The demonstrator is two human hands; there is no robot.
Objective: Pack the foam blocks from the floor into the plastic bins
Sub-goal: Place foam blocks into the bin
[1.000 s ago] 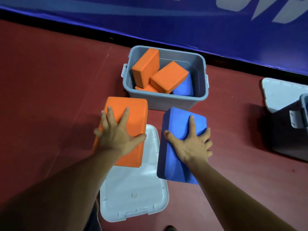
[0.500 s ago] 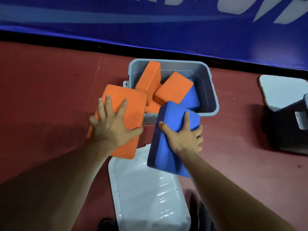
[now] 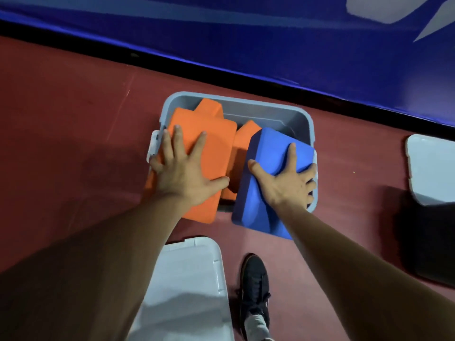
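No readable text, label, brand or number anywhere in view. Only pale, cut-off shapes on the blue banner (image 3: 270,45) along the wall, at its top right edge, perhaps parts of large letters or a logo, too cropped to make out. Nothing printed on the foam blocks, the grey bin (image 3: 290,116), the white lids or the black shoe (image 3: 254,279), as far as can be seen.

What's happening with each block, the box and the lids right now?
Orange block: held by left hand, over the bin.
Blue block: held by right hand, over the bin.
Grey bin: open, orange blocks inside.
Near lid: off, on floor.
Right lid: off, on floor.
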